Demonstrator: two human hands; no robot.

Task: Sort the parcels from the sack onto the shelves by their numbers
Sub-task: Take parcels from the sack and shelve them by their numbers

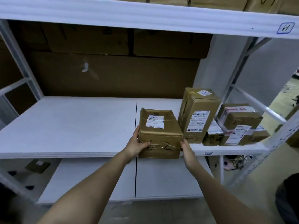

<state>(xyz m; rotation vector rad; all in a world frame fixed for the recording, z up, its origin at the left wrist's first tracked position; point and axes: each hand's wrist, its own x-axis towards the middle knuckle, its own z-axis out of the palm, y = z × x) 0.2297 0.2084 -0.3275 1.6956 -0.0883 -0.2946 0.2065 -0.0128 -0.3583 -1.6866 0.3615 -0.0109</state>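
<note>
Handwriting in black marker, "6-2", crosses the near face of the brown taped cardboard parcel (160,133) in the head view; a white printed shipping label sits on its top face, the print too small to read. The parcel lies flat at the front edge of the white middle shelf board (68,125), overhanging that edge, its long axis running from front to back. The left hand (137,143) grips its left near corner with the thumb across the front face; the right hand (186,149) presses flat against its right side, fingers straight. Just right stands a tall brown cardboard box (198,114) with a barcode label and faint marker writing low on its front. A blue-outlined tag reading "H" (285,27) marks the white upper shelf edge (145,15).
</note>
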